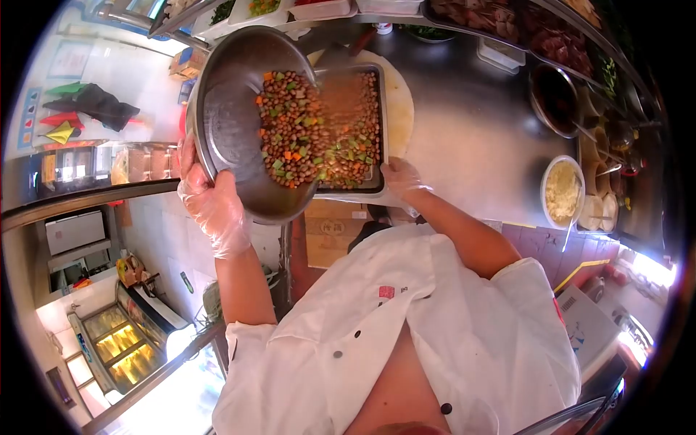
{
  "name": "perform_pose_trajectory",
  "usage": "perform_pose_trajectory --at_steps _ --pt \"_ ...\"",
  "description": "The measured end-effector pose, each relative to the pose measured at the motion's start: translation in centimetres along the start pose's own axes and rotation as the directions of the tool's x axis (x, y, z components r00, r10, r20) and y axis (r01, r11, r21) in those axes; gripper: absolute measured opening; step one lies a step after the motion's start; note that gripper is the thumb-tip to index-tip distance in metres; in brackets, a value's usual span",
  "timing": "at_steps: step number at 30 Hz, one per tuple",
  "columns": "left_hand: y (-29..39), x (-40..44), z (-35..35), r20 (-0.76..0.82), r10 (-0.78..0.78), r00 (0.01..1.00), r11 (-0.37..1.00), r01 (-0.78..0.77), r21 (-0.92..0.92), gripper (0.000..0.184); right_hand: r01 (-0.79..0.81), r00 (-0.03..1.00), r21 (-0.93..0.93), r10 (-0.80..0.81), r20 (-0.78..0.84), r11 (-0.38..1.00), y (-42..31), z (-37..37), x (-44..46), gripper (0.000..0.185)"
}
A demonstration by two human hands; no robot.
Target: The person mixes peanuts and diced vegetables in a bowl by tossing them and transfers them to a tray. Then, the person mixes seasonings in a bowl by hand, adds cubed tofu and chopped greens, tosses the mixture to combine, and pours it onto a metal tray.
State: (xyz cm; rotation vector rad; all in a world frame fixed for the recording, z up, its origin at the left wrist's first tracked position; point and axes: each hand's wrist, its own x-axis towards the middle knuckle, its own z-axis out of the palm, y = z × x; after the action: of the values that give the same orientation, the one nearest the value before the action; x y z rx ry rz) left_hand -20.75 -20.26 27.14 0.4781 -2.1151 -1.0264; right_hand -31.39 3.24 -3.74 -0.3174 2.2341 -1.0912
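Note:
My left hand (214, 199), in a clear plastic glove, grips the rim of a large metal bowl (228, 109). The bowl is tilted to the right, and peanuts with diced carrot and green vegetable (286, 134) slide over its edge. They fall, blurred, into a rectangular dark-lined tray (383, 94), where a layer of the same mix lies. My right hand (402, 179), also gloved, is closed on the tray's near right corner. Under the tray shows a round, pale cutting board (401, 109). A cleaver (360, 41) lies at the board's far edge, partly hidden.
Steel counter (464, 138) stretches to the right. On it stand a bowl of dark liquid (554, 100) with a ladle and a white tub of pale minced food (562, 192). Trays of meat (475, 20) line the shelf at the back. A cardboard box (330, 235) is below the counter.

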Motion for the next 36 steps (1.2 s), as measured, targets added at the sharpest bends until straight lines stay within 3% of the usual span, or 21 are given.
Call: perform_pose_trajectory --at_steps 1,4,7,10,14,16,17,20,21,24,28,31,34,35,36 --pt "-0.2 -0.2 0.2 -0.039 -0.001 0.999 1.0 0.0 -0.019 0.033 0.012 1.0 0.004 -0.012 -0.004 1.0 -0.2 -0.1 -0.1 0.043" --pt "-1.2 -0.2 0.3 -0.086 0.019 0.996 0.999 -0.022 -0.037 0.033 0.048 0.97 -0.046 -0.058 -0.238 0.998 -1.2 -0.5 -0.7 0.052" --pt "-2.1 -0.6 -0.1 -0.02 0.037 0.999 0.999 -0.037 -0.019 0.038 0.325 0.877 -0.206 -0.376 -0.3 0.923 -2.9 -1.5 0.3 0.067" --pt "-2.4 -0.6 -0.3 -0.049 0.206 0.977 0.961 -0.192 0.201 0.035 0.473 0.788 -0.2 -0.514 -0.34 0.858 -6.7 -1.9 1.5 0.077" --pt "-2.6 -0.3 0.4 -0.063 0.277 0.959 0.935 -0.254 0.249 0.035 0.458 0.718 -0.336 -0.566 -0.405 0.823 -8.4 1.5 5.4 0.081" --pt "-2.8 -0.3 -0.1 -0.107 0.296 0.949 0.909 -0.245 0.337 0.033 0.418 0.741 -0.352 -0.538 -0.402 0.838 -8.7 2.8 6.2 0.081" --pt "-1.9 -0.3 -0.2 -0.032 0.27 0.962 0.905 -0.242 0.349 0.035 0.42 0.726 -0.352 -0.542 -0.423 0.836 -8.5 3.3 6.8 0.08" --pt "-3.1 -0.8 -0.8 0.043 0.427 0.903 0.825 -0.408 0.392 0.038 0.395 0.713 -0.38 -0.539 -0.447 0.837 -8.5 3.9 7.0 0.079" --pt "-3.1 -0.8 -1.0 -0.005 0.356 0.935 0.875 -0.331 0.353 0.04 0.394 0.72 -0.374 -0.535 -0.442 0.84 -8.3 3.9 6.9 0.079" --pt "-1.7 -1.5 -1.4 0.021 0.31 0.95 0.847 -0.286 0.449 0.04 0.387 0.738 -0.356 -0.517 -0.433 0.851 -7.7 4.0 6.9 0.082" --pt "-2.1 -2.1 -1.7 -0.061 0.294 0.954 0.907 -0.258 0.334 0.04 0.387 0.747 -0.342 -0.509 -0.428 0.856 -7.3 4.1 6.5 0.085" --pt "-1.4 -2.9 -1.4 0.033 0.34 0.94 0.851 -0.323 0.413 0.028 0.394 0.749 -0.309 -0.497 -0.438 0.866 -7.4 4.1 6.4 0.087" --pt "-1.1 -2.5 -1.5 -0.123 0.215 0.969 0.935 -0.168 0.312 0.024 0.402 0.75 -0.292 -0.495 -0.439 0.868 -7.1 4.3 6.3 0.087" --pt "-1.2 -2.3 -1.9 -0.061 0.329 0.942 0.871 -0.278 0.404 0.047 0.406 0.747 -0.288 -0.497 -0.443 0.867 -7.1 4.3 6.4 0.087" --pt "-1.3 -2.4 -2.0 -0.013 0.358 0.934 0.845 -0.318 0.43 0.047 0.409 0.747 -0.278 -0.494 -0.445 0.869 -7.1 4.3 6.6 0.088"
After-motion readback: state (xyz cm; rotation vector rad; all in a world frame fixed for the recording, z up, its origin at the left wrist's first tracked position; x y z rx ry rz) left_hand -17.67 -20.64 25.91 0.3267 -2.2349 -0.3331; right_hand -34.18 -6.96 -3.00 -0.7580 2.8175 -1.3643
